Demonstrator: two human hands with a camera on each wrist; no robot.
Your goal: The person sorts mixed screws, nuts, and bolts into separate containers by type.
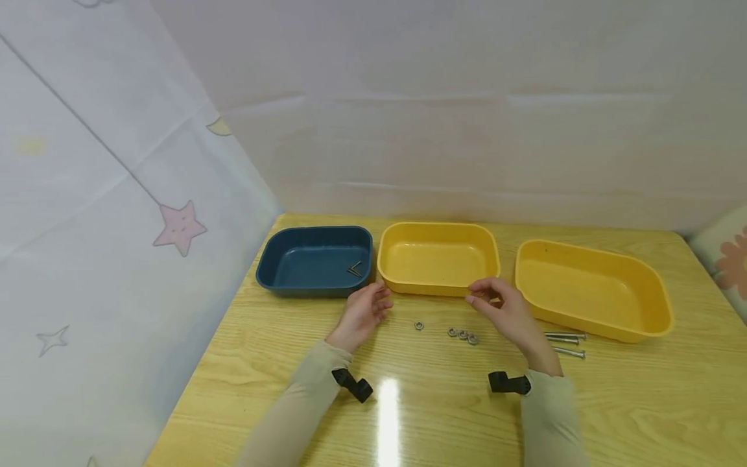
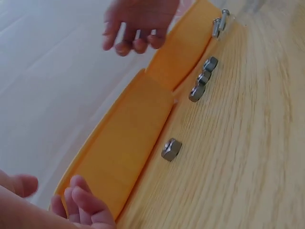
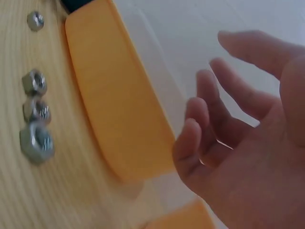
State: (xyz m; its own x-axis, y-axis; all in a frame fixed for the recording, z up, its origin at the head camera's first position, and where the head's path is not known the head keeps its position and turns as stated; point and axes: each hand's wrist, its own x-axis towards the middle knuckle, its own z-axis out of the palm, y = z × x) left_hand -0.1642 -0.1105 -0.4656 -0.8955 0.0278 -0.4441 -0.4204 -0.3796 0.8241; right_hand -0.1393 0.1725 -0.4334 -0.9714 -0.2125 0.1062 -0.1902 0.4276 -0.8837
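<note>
No words, no numbers, no brand names, no signs I can read from where I stand, all way round clock from twelve to twelve.

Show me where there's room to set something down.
Bare table lies between the left sleeve and right sleeve, short of the nuts; left of the left sleeve, before the blue tray; and right of the right sleeve, before the right yellow tray. Crowded: around the nuts between left hand and right hand, and the bolts by that yellow tray.
</note>
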